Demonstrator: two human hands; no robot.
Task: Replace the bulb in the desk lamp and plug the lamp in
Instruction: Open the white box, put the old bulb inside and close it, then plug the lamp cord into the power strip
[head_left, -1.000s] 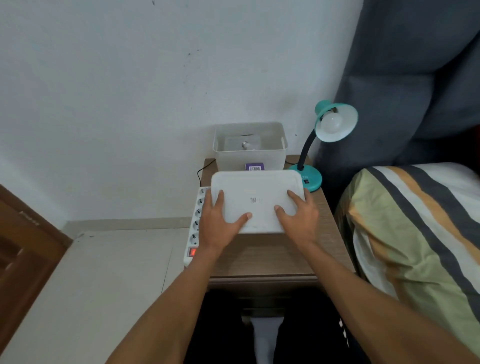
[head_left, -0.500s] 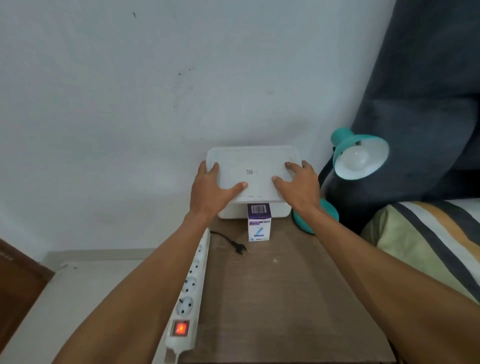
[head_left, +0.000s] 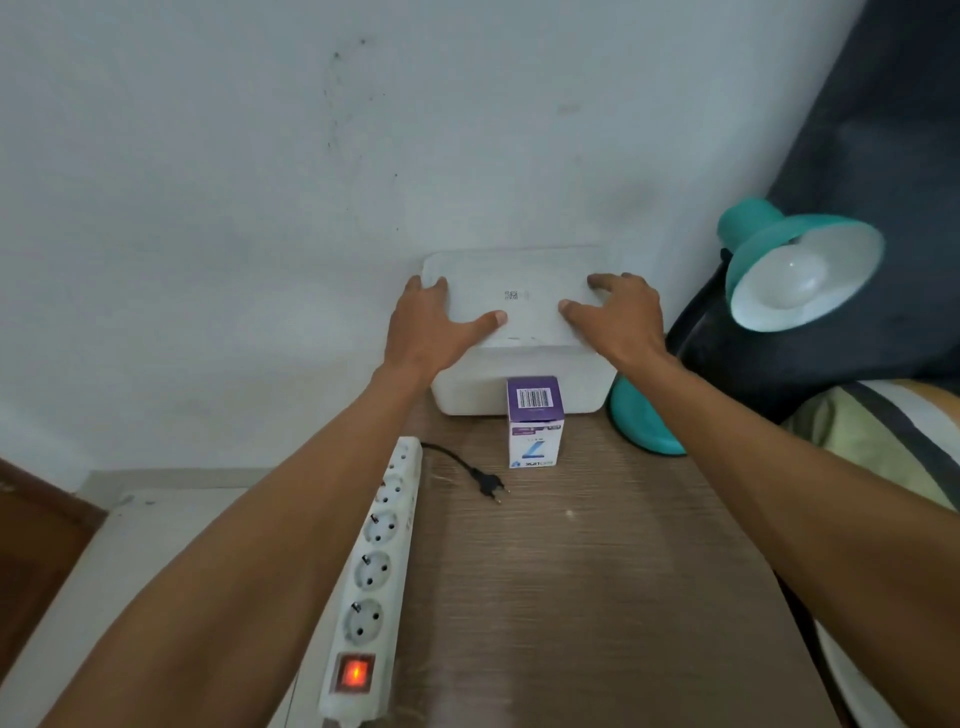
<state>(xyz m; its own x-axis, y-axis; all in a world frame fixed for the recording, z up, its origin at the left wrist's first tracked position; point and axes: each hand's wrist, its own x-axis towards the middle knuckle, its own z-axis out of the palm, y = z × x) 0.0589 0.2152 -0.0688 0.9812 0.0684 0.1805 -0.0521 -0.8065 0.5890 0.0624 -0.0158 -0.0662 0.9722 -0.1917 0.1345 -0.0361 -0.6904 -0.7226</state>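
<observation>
Head view, the only one supplied. A white lid (head_left: 511, 299) is seen at the centre of the frame, lying on a white storage box (head_left: 470, 387) that stands at the back of the wooden counter (head_left: 597, 571), against the wall. The left hand (head_left: 431, 325) is laid on the lid's left edge and the right hand (head_left: 618, 314) on its right edge. Each grip is spread flat, fingers extended and pressed on the lid; nothing is clasped in either.

The desk lamp (head_left: 795, 270) is found at the right of the frame, its teal shade turned toward the camera with a bulb (head_left: 797, 278) seated in it; its base (head_left: 641, 421) stands just right of the box. A purple bulb carton (head_left: 535, 421) stands upright, touching or just before the box front. The lamp's plug (head_left: 488, 486) lies loose on the counter, below centre, not inserted. A power strip (head_left: 376, 577) runs along the counter's left edge, its switch (head_left: 355, 673) lit.

Risks, as judged: the lit switch suggests live sockets, so the lamp may become energised on insertion. The carton may be toppled if the box is shifted. The right forearm passes close to the lamp base, which may be knocked.
</observation>
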